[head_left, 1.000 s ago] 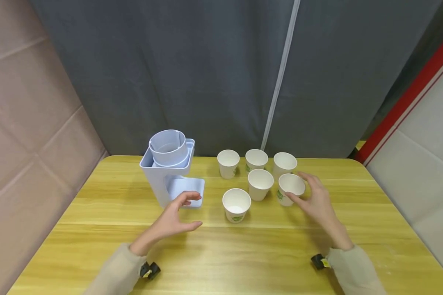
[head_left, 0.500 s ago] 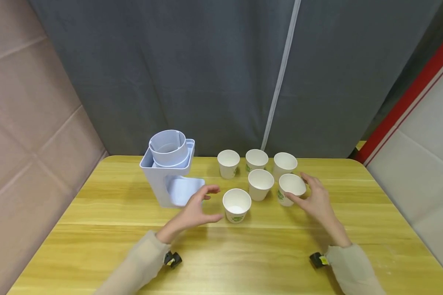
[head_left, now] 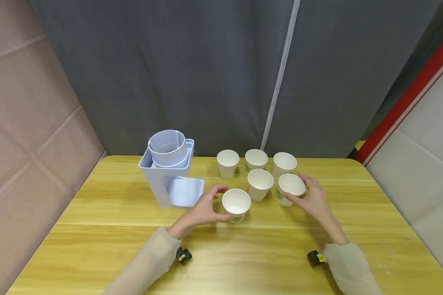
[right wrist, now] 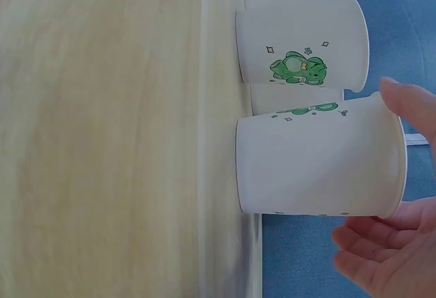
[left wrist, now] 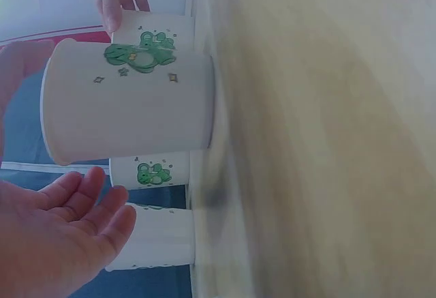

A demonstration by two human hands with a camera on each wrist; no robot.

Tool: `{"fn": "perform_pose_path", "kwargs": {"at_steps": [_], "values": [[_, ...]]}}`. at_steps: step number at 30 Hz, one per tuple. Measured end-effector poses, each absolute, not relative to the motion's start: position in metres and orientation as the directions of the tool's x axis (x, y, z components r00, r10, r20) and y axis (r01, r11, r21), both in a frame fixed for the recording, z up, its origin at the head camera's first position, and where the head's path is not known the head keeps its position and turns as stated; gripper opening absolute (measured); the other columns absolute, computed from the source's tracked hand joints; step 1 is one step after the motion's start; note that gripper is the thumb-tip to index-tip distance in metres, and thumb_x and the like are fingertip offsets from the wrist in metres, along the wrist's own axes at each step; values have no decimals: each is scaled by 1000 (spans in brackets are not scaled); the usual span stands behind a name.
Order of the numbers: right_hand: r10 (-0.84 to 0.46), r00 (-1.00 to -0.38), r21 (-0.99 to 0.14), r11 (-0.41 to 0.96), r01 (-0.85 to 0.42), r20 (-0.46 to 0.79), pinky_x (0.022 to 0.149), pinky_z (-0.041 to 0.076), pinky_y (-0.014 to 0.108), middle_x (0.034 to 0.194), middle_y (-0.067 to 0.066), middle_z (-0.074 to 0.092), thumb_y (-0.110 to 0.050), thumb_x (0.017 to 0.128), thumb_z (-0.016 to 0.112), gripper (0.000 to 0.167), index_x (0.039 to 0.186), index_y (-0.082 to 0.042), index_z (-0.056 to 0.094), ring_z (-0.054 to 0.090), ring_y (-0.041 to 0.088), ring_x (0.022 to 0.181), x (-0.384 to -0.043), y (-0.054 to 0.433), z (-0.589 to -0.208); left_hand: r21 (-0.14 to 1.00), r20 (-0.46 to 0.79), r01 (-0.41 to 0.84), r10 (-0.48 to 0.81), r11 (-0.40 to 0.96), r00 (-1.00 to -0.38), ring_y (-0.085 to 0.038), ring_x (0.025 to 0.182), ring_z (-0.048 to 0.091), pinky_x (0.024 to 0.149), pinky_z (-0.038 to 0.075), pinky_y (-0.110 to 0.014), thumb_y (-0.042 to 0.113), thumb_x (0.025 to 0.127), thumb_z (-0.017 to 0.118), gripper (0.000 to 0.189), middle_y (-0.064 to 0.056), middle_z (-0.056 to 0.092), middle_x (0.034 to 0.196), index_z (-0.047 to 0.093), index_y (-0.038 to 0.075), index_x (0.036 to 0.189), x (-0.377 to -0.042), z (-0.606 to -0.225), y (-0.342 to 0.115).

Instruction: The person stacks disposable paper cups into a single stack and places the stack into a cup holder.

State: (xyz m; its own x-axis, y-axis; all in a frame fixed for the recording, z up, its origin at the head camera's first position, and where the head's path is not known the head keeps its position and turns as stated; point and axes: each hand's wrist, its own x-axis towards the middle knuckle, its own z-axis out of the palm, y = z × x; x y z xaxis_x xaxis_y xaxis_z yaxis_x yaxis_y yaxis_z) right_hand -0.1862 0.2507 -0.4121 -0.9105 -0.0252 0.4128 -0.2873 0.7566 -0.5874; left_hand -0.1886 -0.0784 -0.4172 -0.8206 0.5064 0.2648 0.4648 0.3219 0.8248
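My left hand point(head_left: 204, 209) is spread around the left side of the front white paper cup point(head_left: 236, 205), its thumb overlapping the cup's near side in the head view. In the left wrist view, the fingers point(left wrist: 102, 219) extend loosely beside this cup, which has a green cartoon print. To the right, my right hand point(head_left: 315, 200) curves around another paper cup point(head_left: 288, 189). Its thumb point(right wrist: 409, 107) is right at that cup's rim in the right wrist view, with loosely bent fingers on the opposite side. Both cups stand upright on the wooden table point(head_left: 266, 254).
Close behind the two cups stand another paper cup point(head_left: 260, 186) and a back row: a left cup point(head_left: 227, 166), a middle cup point(head_left: 256, 159) and a right cup point(head_left: 283, 163). A pale blue plastic dispenser point(head_left: 156, 180) stands at left. A grey curtain point(head_left: 206, 82) hangs behind the table.
My left hand has moved right, from in front of the dispenser to around the front cup. My right hand stays at its cup, nearly still. The cups have not moved.
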Motion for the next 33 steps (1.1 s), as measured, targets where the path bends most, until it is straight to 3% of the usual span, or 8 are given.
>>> {"fn": "perform_pose_path", "kwargs": {"at_steps": [21, 33], "values": [[-31, -928, -603, 752, -267, 372, 82, 43, 57, 112, 31, 52, -23, 67, 82, 79, 126, 14, 45, 51, 44, 100, -188, 251, -413, 849, 196, 394, 483, 352, -853, -35, 111, 53, 97, 40, -48, 11, 60, 87, 86, -21, 52, 125, 41, -12, 129, -193, -427, -66], [-18, -921, -608, 746, -272, 389, 77, 45, 55, 110, 30, 53, -22, 67, 82, 75, 123, 13, 48, 52, 43, 97, -188, 247, -412, 850, 196, 391, 478, 354, -857, -29, 107, 54, 95, 40, -45, 13, 59, 87, 78, -15, 57, 117, 49, -4, 125, -194, -431, -63]]}}
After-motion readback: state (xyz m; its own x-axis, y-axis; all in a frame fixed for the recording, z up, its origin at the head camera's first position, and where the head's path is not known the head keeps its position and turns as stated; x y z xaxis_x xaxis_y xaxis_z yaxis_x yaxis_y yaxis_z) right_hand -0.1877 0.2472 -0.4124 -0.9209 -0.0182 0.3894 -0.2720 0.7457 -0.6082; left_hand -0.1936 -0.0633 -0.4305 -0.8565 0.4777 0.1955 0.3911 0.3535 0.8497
